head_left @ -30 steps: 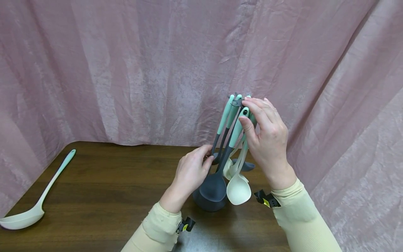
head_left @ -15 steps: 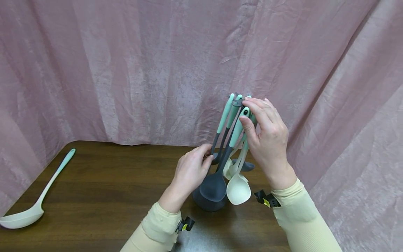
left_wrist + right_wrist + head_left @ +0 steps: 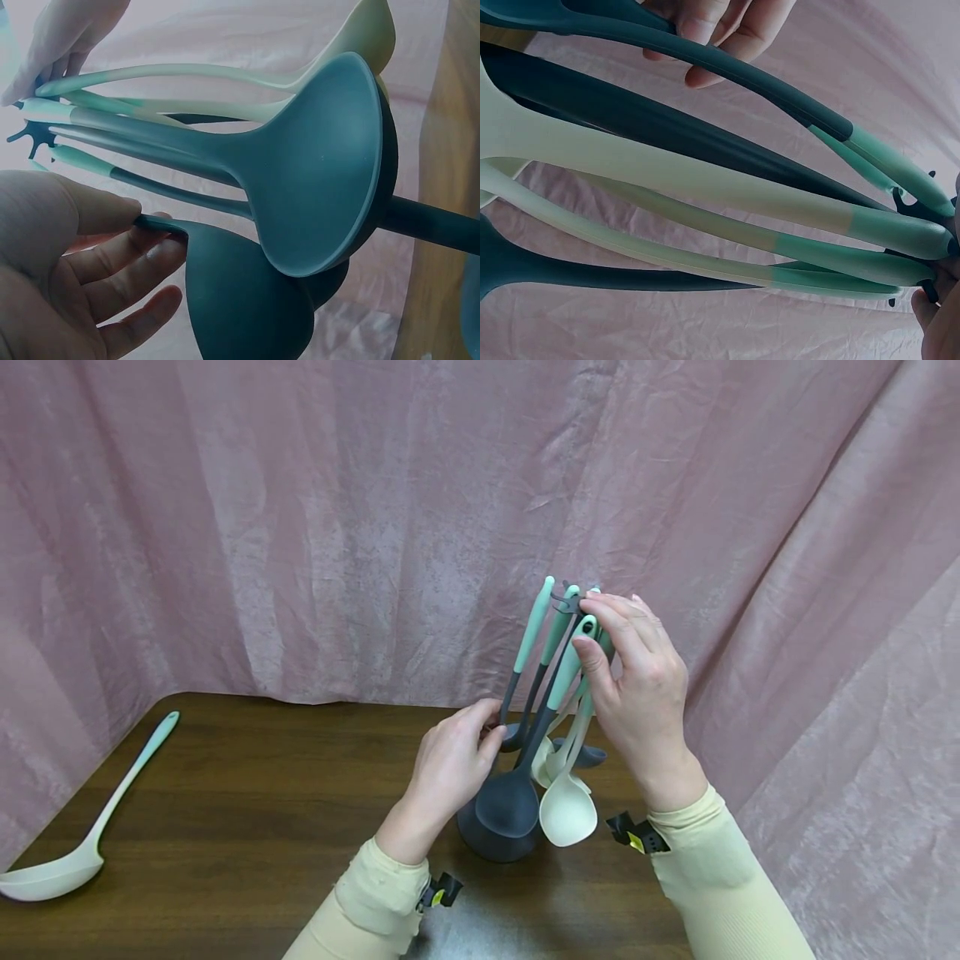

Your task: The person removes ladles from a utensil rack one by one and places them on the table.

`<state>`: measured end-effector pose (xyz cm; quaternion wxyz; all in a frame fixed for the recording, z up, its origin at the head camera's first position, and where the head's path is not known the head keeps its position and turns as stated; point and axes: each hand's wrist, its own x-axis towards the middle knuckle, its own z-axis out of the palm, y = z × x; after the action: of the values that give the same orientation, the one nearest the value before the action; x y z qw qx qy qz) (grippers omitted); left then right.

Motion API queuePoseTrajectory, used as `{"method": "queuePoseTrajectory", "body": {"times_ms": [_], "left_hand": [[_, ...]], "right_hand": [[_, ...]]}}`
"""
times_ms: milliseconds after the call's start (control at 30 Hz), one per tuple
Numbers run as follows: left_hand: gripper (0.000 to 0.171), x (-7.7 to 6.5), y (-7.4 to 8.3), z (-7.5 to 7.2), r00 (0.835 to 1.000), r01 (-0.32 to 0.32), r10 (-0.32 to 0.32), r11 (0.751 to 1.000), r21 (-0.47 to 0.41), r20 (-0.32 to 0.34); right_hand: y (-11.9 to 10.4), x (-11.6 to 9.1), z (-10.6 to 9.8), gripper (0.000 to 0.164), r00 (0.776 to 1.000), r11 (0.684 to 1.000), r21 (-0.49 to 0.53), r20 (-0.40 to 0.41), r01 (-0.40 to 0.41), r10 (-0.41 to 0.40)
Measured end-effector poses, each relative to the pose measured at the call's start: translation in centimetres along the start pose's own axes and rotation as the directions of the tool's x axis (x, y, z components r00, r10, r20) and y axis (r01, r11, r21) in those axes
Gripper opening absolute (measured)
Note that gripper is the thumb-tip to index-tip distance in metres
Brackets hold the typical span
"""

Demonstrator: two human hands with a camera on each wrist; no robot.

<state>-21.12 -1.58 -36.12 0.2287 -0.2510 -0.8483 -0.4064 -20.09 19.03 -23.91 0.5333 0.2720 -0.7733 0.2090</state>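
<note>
Grip (image 3: 90,262) on utensil (image 3: 251,292), clearest left-wrist view

My widest passage is the bare stretch of table (image 3: 277,810) between the cream ladle (image 3: 56,877), lying along the left edge, and my left hand (image 3: 453,756). A narrower lane runs in from the near edge between my sleeves (image 3: 378,902), ending at the dark spoon (image 3: 507,807) and cream spoon (image 3: 568,814) hanging before the stand (image 3: 483,846). The curtain (image 3: 375,527) walls off the far edge. Up top, my right hand (image 3: 637,685) crowds the hooks (image 3: 567,605); the dark utensil (image 3: 533,627) I pinch bars the left approach.
</note>
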Motion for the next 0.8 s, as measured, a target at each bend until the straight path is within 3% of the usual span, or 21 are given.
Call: {"method": "queuePoseTrajectory", "body": {"times_ms": [800], "left_hand": [[0.020, 0.0, -0.1, -1.1, 0.999, 0.010, -0.010, 1.000, -0.004, -0.042]], "right_hand": [[0.0, 0.0, 0.0, 0.056, 1.000, 1.000, -0.004, 0.005, -0.008, 0.008]]}}
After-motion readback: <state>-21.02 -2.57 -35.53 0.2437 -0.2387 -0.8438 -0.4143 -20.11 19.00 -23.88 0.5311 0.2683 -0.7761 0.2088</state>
